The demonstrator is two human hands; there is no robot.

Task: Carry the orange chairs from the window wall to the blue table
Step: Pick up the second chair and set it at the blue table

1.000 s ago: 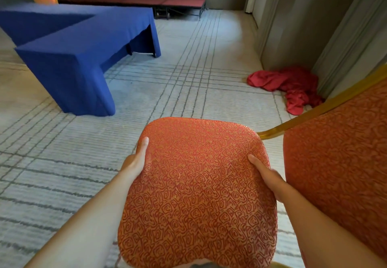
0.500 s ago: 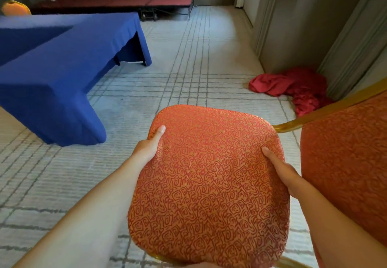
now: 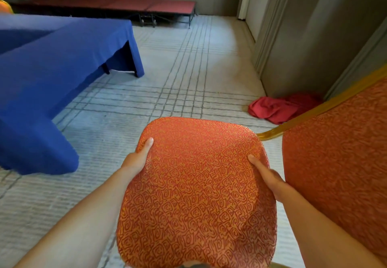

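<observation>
Orange patterned chair [image 3: 196, 194]: held by its seat just right of the blue table [image 3: 52, 75], left hand [image 3: 136, 161] and right hand [image 3: 270, 177] each clasping a seat edge, thumbs on top. Red cloth [image 3: 278, 108]: heaped well right of the table. Step judged as the carry; next calls for veering left and setting the chair down at the table's side.

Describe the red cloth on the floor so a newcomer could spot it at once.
Follow the grey wall on the right down to the striped carpet. The red cloth lies crumpled at the wall's foot, just beyond the held orange chair. It is plain and loose, while the chair's upholstery is patterned.
</observation>
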